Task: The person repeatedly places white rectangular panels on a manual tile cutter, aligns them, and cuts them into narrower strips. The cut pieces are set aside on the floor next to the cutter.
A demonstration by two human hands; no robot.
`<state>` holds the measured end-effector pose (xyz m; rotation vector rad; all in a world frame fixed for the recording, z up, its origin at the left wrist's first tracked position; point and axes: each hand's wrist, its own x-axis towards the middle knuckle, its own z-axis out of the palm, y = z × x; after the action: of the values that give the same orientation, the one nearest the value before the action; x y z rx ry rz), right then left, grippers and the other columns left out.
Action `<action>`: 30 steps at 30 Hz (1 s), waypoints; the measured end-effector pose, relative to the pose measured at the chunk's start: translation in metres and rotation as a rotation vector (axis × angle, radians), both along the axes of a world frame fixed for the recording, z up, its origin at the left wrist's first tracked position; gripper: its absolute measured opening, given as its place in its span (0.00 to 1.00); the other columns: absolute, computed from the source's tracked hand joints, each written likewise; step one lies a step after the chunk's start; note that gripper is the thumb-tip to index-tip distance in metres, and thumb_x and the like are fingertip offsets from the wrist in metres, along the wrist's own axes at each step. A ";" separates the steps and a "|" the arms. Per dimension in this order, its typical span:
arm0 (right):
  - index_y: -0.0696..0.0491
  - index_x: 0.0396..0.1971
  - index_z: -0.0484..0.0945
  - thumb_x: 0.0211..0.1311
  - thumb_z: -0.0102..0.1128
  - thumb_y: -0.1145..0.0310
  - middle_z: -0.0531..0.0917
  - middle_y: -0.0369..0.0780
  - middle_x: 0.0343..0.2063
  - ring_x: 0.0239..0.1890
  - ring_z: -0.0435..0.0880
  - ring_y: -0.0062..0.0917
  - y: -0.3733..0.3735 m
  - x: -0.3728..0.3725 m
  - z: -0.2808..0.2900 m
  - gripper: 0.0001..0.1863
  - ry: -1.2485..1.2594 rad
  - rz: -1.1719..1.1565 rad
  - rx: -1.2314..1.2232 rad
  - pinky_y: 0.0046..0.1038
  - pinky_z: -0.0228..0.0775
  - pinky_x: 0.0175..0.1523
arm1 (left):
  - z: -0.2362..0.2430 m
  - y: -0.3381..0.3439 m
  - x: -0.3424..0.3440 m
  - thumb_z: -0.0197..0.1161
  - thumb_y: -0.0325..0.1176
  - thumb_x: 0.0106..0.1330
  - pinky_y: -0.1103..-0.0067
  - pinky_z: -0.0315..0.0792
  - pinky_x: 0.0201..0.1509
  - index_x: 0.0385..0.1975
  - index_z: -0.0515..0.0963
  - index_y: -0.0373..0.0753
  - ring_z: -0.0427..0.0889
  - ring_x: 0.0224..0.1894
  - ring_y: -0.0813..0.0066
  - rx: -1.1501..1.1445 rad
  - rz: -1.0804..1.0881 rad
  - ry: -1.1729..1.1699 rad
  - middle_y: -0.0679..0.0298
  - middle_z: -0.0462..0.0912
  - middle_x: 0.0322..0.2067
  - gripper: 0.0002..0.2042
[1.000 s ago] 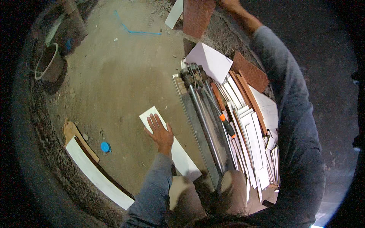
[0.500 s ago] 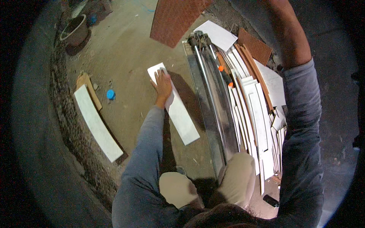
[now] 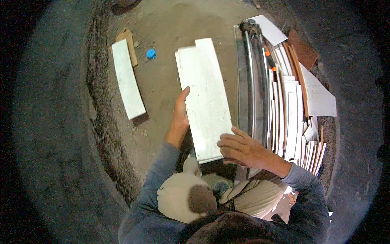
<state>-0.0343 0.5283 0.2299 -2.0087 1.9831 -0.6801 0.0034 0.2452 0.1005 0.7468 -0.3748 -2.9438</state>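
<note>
White tile strips (image 3: 207, 101) lie stacked and slightly offset in front of me, tilted, with the near end above my knees. My left hand (image 3: 180, 116) is closed round their left edge, thumb on the top face and the other fingers hidden beneath. At the near right corner, my right hand (image 3: 245, 150) touches the strips with its fingers apart and laid over the edge. A tile cutter (image 3: 256, 85) with metal rails stands just right of the strips.
A separate white strip (image 3: 129, 83) lies at left beside a tan piece (image 3: 131, 44) and a blue cap (image 3: 150, 53). Many white and brown tile offcuts (image 3: 290, 110) are piled right of the cutter. A brown tile (image 3: 302, 49) lies at the far right.
My left hand has gone from lying on a single strip to gripping a stack. My raised right arm has come down to the strips. The brown tile at the top has left view.
</note>
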 end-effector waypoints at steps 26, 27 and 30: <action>0.64 0.46 0.84 0.72 0.61 0.50 0.89 0.50 0.36 0.38 0.87 0.35 -0.127 0.017 -0.246 0.27 -0.920 -1.176 0.186 0.36 0.76 0.46 | -0.165 -0.072 0.046 0.46 0.58 0.81 0.66 0.74 0.63 0.64 0.73 0.29 0.81 0.57 0.60 -0.688 0.048 -0.399 0.53 0.83 0.55 0.33; 0.64 0.45 0.84 0.73 0.58 0.48 0.88 0.53 0.39 0.41 0.86 0.41 -0.124 0.012 -0.241 0.28 -0.848 -1.144 0.165 0.40 0.76 0.50 | -0.165 -0.076 0.048 0.47 0.57 0.81 0.67 0.74 0.61 0.61 0.75 0.28 0.81 0.55 0.62 -0.820 0.046 -0.468 0.54 0.84 0.52 0.32; 0.63 0.42 0.83 0.76 0.50 0.46 0.85 0.58 0.44 0.48 0.84 0.54 -0.114 -0.009 -0.231 0.30 -0.705 -1.143 0.249 0.48 0.74 0.57 | -0.161 -0.087 0.056 0.51 0.54 0.81 0.69 0.74 0.55 0.56 0.78 0.27 0.80 0.49 0.68 -1.140 0.041 -0.583 0.57 0.85 0.47 0.29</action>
<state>-0.0435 0.4138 -0.0009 -0.2298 2.3644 -1.0488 0.0592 0.1585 -0.0609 1.2592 -1.7709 -1.8369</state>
